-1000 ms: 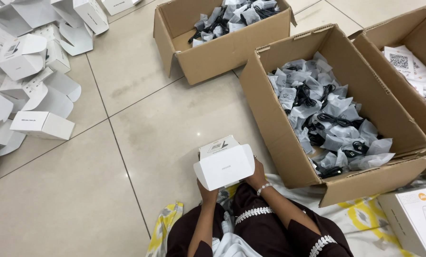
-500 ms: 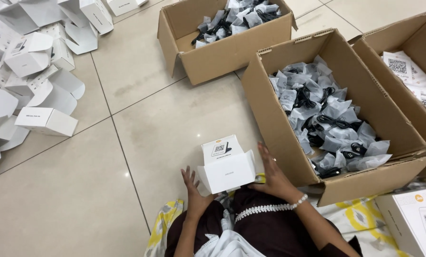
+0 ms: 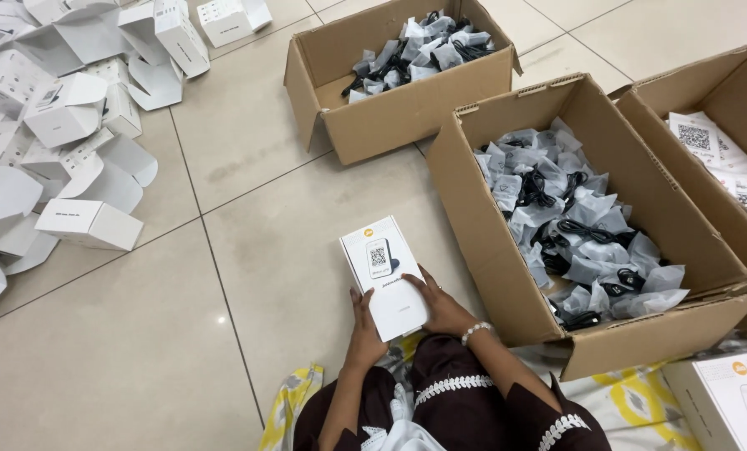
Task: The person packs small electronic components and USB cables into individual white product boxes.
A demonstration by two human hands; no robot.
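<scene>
A closed white carton [image 3: 385, 274] with a printed picture on its top face lies flat just above the tiled floor in front of my knees. My left hand [image 3: 363, 324] grips its near left edge. My right hand [image 3: 442, 305], with a bead bracelet at the wrist, holds its near right side, fingers spread over the top face. Right beside the carton stands a large cardboard box [image 3: 507, 276] filled with black cables in clear bags [image 3: 570, 230].
A second cardboard box [image 3: 407, 113] of bagged cables stands farther back. A third box [image 3: 728, 108] at right holds printed leaflets. Several open white cartons [image 3: 73, 125] are heaped on the floor at left. Another white carton [image 3: 736, 401] lies at bottom right on a patterned cloth.
The carton has turned from an angled, flap-side-up pose to lying flat with its printed face up. Both hands shifted from below and beside it onto its near edges.
</scene>
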